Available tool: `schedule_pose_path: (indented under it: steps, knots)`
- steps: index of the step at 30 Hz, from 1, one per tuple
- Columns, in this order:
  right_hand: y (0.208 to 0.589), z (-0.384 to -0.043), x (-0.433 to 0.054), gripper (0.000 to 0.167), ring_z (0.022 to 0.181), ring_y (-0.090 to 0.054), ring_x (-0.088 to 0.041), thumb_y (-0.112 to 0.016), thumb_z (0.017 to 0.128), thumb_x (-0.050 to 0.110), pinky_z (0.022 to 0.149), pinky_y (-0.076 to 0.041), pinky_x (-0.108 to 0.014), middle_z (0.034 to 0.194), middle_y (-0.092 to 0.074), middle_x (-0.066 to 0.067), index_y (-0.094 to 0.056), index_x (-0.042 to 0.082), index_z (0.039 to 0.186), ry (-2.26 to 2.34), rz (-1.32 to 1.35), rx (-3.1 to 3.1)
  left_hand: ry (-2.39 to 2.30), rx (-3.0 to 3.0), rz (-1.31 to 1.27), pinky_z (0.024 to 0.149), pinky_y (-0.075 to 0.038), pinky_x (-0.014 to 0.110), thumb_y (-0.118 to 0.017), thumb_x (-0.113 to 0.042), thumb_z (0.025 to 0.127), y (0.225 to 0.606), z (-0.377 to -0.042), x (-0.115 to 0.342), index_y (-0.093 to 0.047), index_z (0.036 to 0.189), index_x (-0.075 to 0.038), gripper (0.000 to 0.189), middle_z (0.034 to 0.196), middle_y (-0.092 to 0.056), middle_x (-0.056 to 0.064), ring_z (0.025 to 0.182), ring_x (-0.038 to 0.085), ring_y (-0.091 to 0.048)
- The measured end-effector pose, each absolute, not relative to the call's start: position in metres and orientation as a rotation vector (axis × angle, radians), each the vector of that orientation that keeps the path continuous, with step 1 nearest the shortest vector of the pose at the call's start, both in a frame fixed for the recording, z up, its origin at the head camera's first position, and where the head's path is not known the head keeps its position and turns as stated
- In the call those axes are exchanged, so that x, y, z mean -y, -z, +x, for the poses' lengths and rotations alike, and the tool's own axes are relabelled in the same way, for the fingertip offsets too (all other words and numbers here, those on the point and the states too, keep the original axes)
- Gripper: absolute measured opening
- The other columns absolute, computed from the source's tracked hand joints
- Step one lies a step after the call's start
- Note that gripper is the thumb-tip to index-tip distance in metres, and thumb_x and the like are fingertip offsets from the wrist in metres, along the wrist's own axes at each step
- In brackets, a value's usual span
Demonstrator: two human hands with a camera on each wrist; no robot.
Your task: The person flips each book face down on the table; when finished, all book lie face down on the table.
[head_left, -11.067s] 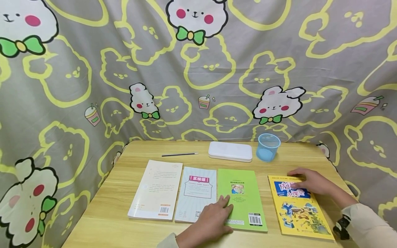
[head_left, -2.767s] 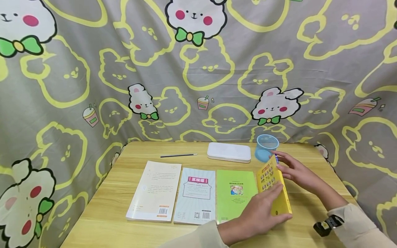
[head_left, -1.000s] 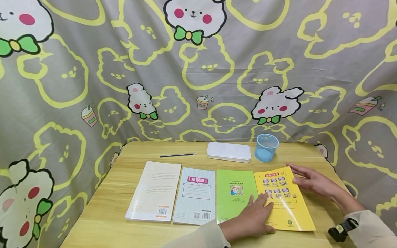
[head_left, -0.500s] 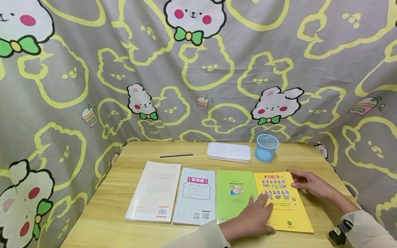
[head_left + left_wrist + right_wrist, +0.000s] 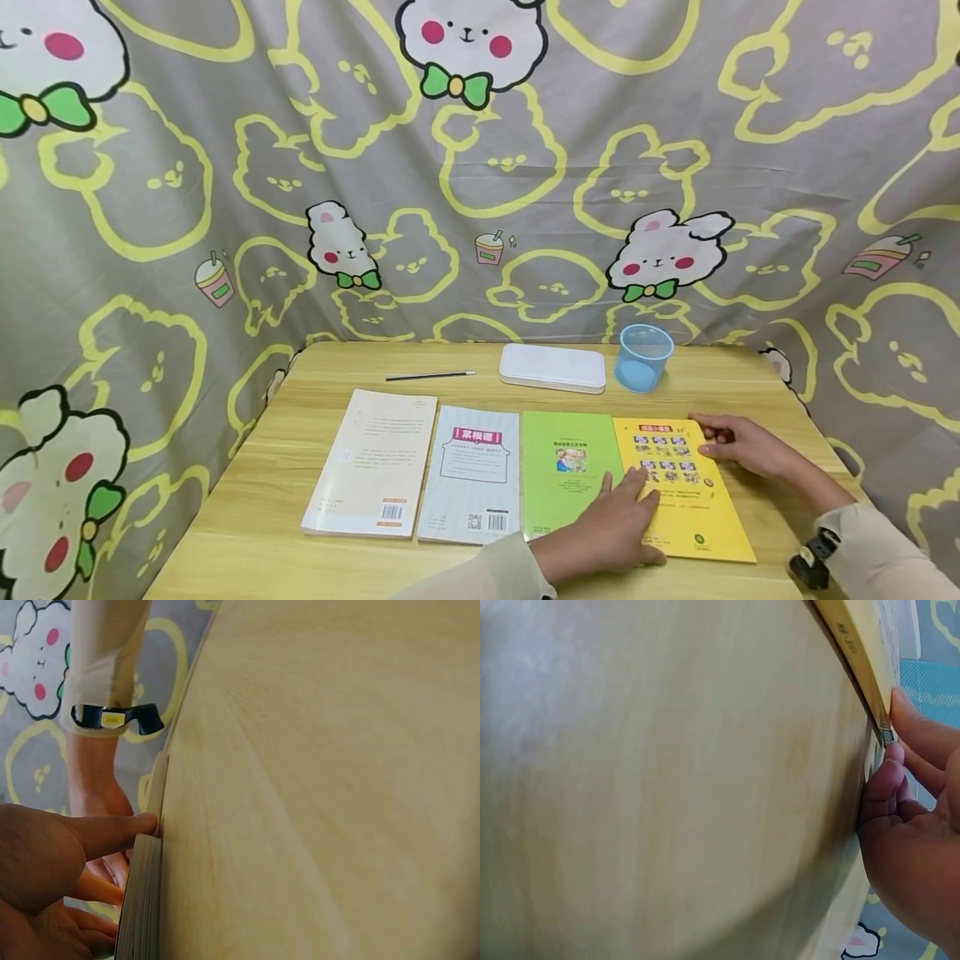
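Note:
A yellow book (image 5: 697,508) lies back cover up at the right end of a row, its left edge against a green book (image 5: 555,492). My right hand (image 5: 742,442) grips its far right corner; in the right wrist view the thumb and curled fingers meet at that corner beside the spine. Spread fingers of my left hand (image 5: 611,521) rest across the seam between the green and yellow books, covering their near parts there. In the left wrist view, the left thumb (image 5: 120,832) reaches along the books' near edges. Further left lie a pale blue book (image 5: 468,508) and a cream book (image 5: 375,467).
Behind the row, a black pencil (image 5: 430,377), a white case (image 5: 552,367) and a blue mesh cup (image 5: 643,358) stand or lie along the back of the wooden table (image 5: 232,517). A patterned grey curtain (image 5: 420,183) surrounds the table's back and sides.
The yellow book, earlier front cover up and apart, was turned over and laid beside the green one. Lately its far right corner shifted slightly nearer with my right hand; my left hand stayed.

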State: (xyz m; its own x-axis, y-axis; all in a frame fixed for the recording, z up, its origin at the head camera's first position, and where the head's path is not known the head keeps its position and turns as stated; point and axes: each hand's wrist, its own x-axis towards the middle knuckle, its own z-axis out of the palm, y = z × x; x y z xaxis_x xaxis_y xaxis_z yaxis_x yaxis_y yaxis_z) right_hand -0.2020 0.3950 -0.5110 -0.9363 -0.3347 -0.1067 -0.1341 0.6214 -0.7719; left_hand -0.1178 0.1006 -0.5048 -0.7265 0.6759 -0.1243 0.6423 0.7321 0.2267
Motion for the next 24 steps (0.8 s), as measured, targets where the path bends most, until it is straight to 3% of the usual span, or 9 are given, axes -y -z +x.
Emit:
schedule_pose_path:
  steps: [8, 24]
  knots:
    - [0.5096, -0.2039, -0.3938, 0.068, 0.078, -0.042, -0.011, -0.072, 0.096, 0.014, 0.062, -0.035, -0.026, 0.094, -0.049, -0.008, -0.04, -0.017, 0.148, 1.185, -0.396, -2.601, -0.255, -2.732, 1.047, 0.127, -0.025, 0.039, -0.073, -0.063, 0.086, 0.5037, -0.118, -0.1004, -0.049, 0.154, -0.024, 0.082, 0.169, -0.024, -0.003, 0.155, 0.011, -0.023]
    - [0.5134, -0.2006, -0.3922, 0.07, 0.08, -0.043, -0.01, -0.071, 0.097, 0.012, 0.058, -0.039, -0.025, 0.099, -0.049, -0.009, -0.037, -0.017, 0.15, 1.248, -0.373, -2.618, -0.428, -2.695, 1.04, 0.125, -0.028, 0.041, -0.069, -0.061, 0.091, 0.5042, -0.1247, -0.098, -0.045, 0.156, -0.027, 0.077, 0.168, -0.028, -0.003, 0.154, 0.014, -0.027]
